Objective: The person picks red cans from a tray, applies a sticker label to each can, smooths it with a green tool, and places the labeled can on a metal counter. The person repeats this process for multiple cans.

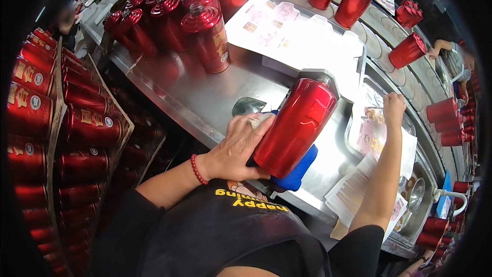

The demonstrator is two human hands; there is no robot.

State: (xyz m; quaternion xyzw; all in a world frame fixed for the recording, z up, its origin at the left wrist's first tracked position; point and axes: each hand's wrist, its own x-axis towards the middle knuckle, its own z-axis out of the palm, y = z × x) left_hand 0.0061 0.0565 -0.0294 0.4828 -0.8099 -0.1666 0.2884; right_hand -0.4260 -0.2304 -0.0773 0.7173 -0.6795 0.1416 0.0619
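Note:
A glossy red bottle (pixel 297 128) lies tilted in front of me, its neck pointing away. My left hand (pixel 233 146) grips it near the base, a red bead bracelet on the wrist. A small pale pad or cloth (pixel 262 119) sits at its fingers. Beneath the bottle is a blue cloth (pixel 297 172). To the right, my right hand (pixel 394 107) has its fingers pinched above a tray (pixel 353 141) with a printed decal sheet (pixel 370 136). Whatever those fingers hold, if anything, is too small to tell.
Several red bottles (pixel 205 36) with gold decals stand on the metal table (pixel 159 84), far left. A large decal sheet (pixel 264 25) lies behind. Shelves of red bottles (pixel 92 125) line the left. A conveyor (pixel 376 54) curves along the right, near a sink basin (pixel 417 192) and other workers.

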